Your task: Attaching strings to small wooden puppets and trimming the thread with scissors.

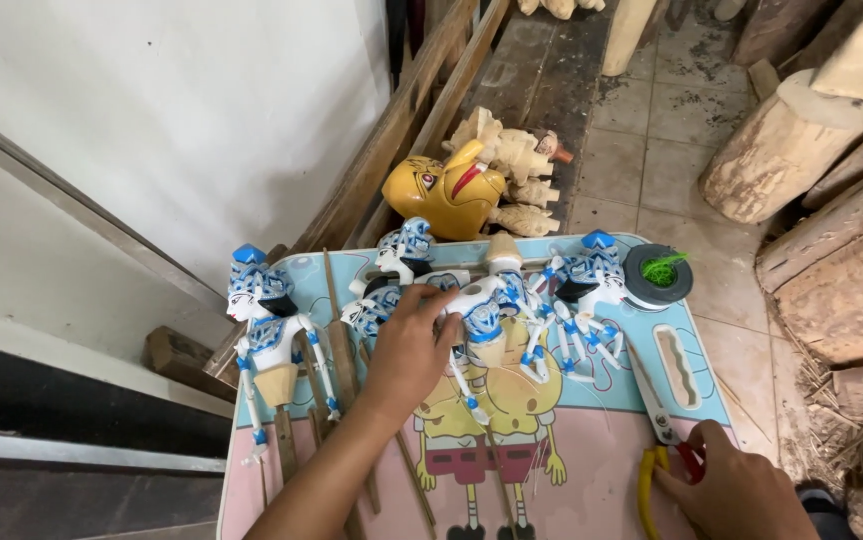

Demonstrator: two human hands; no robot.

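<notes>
My left hand (407,350) rests on a cluster of white-and-blue painted wooden puppets (487,310) lying on a small cartoon-printed table (602,440), fingers closed around one puppet's body. A separate puppet (267,335) with a blue headdress lies to the left on its stick. Another puppet (582,285) lies to the right. My right hand (737,490) grips pliers (657,440) with yellow and red handles at the table's lower right corner.
A roll of black tape (659,275) with green thread inside sits at the table's far right corner. A yellow carved mask (447,195) and unpainted carved pieces (512,165) lie behind. Logs (812,160) are stacked at right; a white wall (152,120) is at left.
</notes>
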